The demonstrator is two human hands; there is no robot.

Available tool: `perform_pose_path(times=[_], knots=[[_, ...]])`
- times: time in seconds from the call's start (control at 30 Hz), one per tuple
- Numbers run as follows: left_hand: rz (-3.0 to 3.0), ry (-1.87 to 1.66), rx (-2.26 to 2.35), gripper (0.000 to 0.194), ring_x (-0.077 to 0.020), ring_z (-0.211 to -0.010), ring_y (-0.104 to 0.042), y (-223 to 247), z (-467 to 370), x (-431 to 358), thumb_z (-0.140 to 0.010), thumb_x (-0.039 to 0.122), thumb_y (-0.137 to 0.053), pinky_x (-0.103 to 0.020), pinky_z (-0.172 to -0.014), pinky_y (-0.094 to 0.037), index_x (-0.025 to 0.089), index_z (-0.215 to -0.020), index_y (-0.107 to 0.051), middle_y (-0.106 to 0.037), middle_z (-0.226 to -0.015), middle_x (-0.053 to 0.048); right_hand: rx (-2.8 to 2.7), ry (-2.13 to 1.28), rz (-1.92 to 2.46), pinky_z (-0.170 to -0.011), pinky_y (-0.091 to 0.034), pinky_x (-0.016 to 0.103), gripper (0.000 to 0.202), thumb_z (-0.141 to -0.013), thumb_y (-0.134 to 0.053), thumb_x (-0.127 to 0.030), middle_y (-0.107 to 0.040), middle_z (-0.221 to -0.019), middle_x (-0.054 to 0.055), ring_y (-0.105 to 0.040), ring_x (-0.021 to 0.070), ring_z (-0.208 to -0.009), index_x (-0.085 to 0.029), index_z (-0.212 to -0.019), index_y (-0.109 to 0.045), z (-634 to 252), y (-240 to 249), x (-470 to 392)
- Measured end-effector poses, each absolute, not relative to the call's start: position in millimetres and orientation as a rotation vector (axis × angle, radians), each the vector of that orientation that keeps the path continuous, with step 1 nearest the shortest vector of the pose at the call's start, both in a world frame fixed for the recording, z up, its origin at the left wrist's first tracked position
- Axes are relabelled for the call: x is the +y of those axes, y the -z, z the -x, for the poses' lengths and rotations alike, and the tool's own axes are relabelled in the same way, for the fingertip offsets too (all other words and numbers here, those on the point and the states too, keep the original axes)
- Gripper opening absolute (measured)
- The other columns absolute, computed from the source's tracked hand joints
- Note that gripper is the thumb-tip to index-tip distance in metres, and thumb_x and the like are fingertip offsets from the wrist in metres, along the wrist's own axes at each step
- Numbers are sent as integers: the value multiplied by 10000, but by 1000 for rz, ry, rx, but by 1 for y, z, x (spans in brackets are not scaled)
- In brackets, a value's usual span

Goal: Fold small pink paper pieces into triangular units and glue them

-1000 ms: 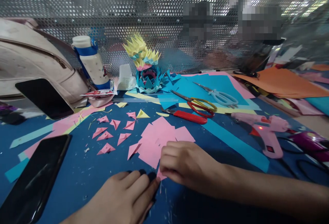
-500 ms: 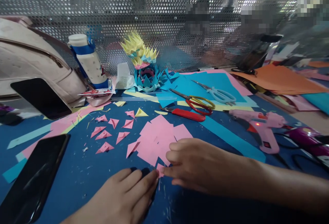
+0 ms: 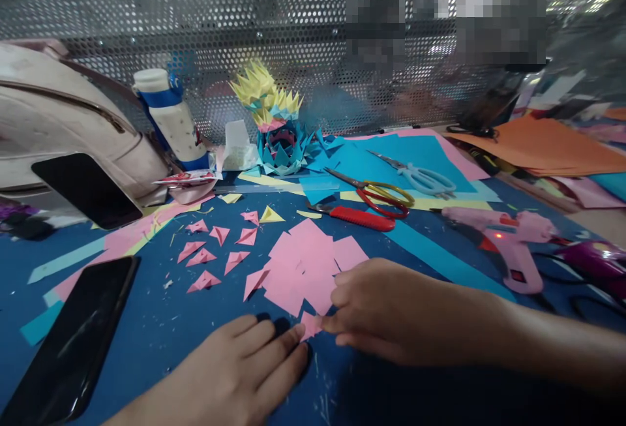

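"Since that pink paper piece is so small, where exactly are the hands on it?"

"It lies between them on the blue tabletop. The left hand has fingertips at its left edge; the right hand has a forefinger at its right edge, its other fingers curled. Whether either one truly pinches the paper or merely presses it, I can't tell."

"And how would you work it well from there?"

"I'd let the left fingertips anchor the paper lightly, line up the edges, then run the right forefinger outward along the crease. Pressing both sides inward could buckle it."

"What about the pile of pink squares just beyond the fingertips?"

"It's near enough to nudge, so I'd give the right knuckles a little more room; they're right beside it. The folded pink pieces sit beyond the left fingers, a handy guide for sharp points."

"Anything else near the grip?"

"The glue gun rests beyond the right forearm with a red light showing. I'd treat its nozzle as hot."
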State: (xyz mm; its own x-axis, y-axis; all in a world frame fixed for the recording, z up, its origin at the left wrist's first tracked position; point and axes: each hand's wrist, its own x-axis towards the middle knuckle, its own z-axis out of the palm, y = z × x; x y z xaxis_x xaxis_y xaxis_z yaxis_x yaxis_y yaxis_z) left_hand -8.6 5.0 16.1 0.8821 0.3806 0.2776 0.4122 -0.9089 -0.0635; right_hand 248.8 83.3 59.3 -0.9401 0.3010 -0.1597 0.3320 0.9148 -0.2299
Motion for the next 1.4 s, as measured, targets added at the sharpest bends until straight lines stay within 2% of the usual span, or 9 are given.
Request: perform_pose_path(times=[0.1, 0.23, 0.4, 0.67, 0.73, 0.8, 0.93, 1.13, 1.4], knots=[[2865, 367, -523, 509, -236, -884, -743, -18, 7, 5, -1074, 43, -167, -356, -732, -568, 47, -1230, -651, -748, -1182, -131, 2978, 247, -426, -584, -269, 332, 113, -983, -620, -299, -667, -778, 23, -574, 200, -704, -231, -1020, -702, -250, -56, 80], [2824, 352, -504, 533, -243, -985, -741, -21, 7, 2, -1080, 44, -133, -365, -790, -555, 50, -1229, -645, -744, -1199, -128, 2988, 135, -407, -563, -240, 349, 132, -942, -643, -202, -671, -784, 22, -552, 201, -665, -205, -1070, -678, -250, -55, 73], [2821, 351, -507, 558, -225, -969, -742, -23, 4, 3, -1082, 44, -119, -351, -765, -547, 73, -1196, -664, -751, -1191, -101, 2967, 170, -406, -549, -221, 359, 72, -962, -640, -239, -672, -768, 22, -544, 190, -634, -201, -1005, -683, -249, -58, 73], [2818, 375, -539, 514, -201, -964, -723, -9, 8, 3, -1098, 68, -179, -342, -813, -534, 122, -1251, -666, -750, -1200, -42, 2951, 297, -389, -551, -241, 343, 117, -968, -627, -272, -688, -786, 28, -573, 189, -665, -180, -937, -692, -246, -59, 80], [2797, 515, -542, 518, -207, -906, -719, -4, 9, 3, -1099, 73, -183, -350, -798, -528, 120, -1216, -685, -764, -1151, -46, 2940, 324, -383, -566, -259, 344, 131, -971, -627, -289, -683, -800, 23, -587, 192, -702, -184, -917, -684, -245, -59, 82], [2785, 555, -558, 517, -212, -891, -713, -3, 10, 3, -1095, 69, -187, -359, -799, -525, 117, -1212, -689, -762, -1146, -51, 2964, 341, -384, -586, -283, 340, 143, -976, -613, -277, -671, -812, 21, -578, 185, -717, -179, -885, -665, -243, -58, 83], [2843, 399, -566, 498, -200, -905, -702, -11, 10, 2, -1093, 56, -207, -349, -823, -525, 127, -1240, -678, -757, -1157, -33, 3094, 327, -450, -630, -326, 317, 138, -969, -584, -195, -656, -838, 26, -536, 172, -733, -167, -839, -620, -236, -47, 83], [2834, 548, -663, 502, -200, -842, -671, -8, 7, 4, -1106, 106, -191, -341, -766, -526, 128, -1157, -691, -739, -1159, -68, 3242, 414, -506, -655, -345, 293, 93, -966, -624, -248, -642, -891, 26, -519, 172, -801, -174, -914, -602, -231, -25, 82], [2927, 561, -738, 433, -223, -762, -632, -1, 8, 5, -1086, 118, -227, -360, -670, -533, 78, -1221, -636, -710, -1008, -118, 3247, 743, -589, -723, -395, 260, 72, -923, -701, -218, -612, -910, 12, -548, 155, -877, -170, -926, -647, -231, -18, 84]])
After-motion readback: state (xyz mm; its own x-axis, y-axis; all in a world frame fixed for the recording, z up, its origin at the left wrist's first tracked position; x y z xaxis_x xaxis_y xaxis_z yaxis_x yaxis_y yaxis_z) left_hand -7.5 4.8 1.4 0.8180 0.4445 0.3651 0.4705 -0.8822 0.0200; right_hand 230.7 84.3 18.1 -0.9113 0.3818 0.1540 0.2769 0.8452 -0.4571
